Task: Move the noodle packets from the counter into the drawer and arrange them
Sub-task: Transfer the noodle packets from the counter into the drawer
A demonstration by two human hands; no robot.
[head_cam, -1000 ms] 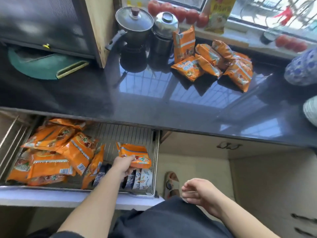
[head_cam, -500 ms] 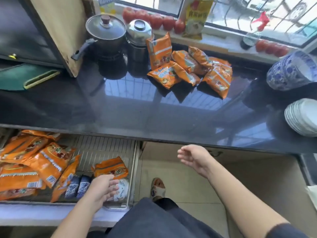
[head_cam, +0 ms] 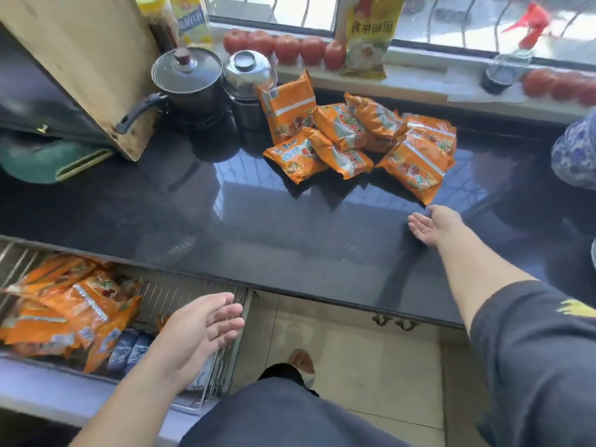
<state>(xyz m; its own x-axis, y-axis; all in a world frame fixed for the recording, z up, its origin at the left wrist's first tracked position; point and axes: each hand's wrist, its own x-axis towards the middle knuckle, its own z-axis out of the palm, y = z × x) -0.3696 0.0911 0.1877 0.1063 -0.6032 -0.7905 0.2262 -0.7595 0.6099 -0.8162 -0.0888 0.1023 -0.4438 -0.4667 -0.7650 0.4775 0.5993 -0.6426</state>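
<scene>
Several orange noodle packets (head_cam: 351, 140) lie in a loose heap at the back of the dark glossy counter (head_cam: 258, 227). More orange packets (head_cam: 74, 308) fill the left part of the open wire drawer (head_cam: 190, 291) below the counter's edge. My left hand (head_cam: 200, 330) hovers open above the drawer's right end, holding nothing. My right hand (head_cam: 435, 225) stretches over the counter, palm open, just short of the nearest packet (head_cam: 416, 171) in the heap.
A black lidded pot (head_cam: 187, 79) and a steel pot (head_cam: 248, 72) stand left of the heap. Tomatoes (head_cam: 283, 48) and a yellow bag (head_cam: 367, 33) line the windowsill. A wooden board (head_cam: 87, 59) leans at left. A patterned bowl (head_cam: 577, 153) sits at the right edge.
My left hand let go of a packet in the drawer and lifted away open. My right hand rose from below the counter and reached across toward the heap.
</scene>
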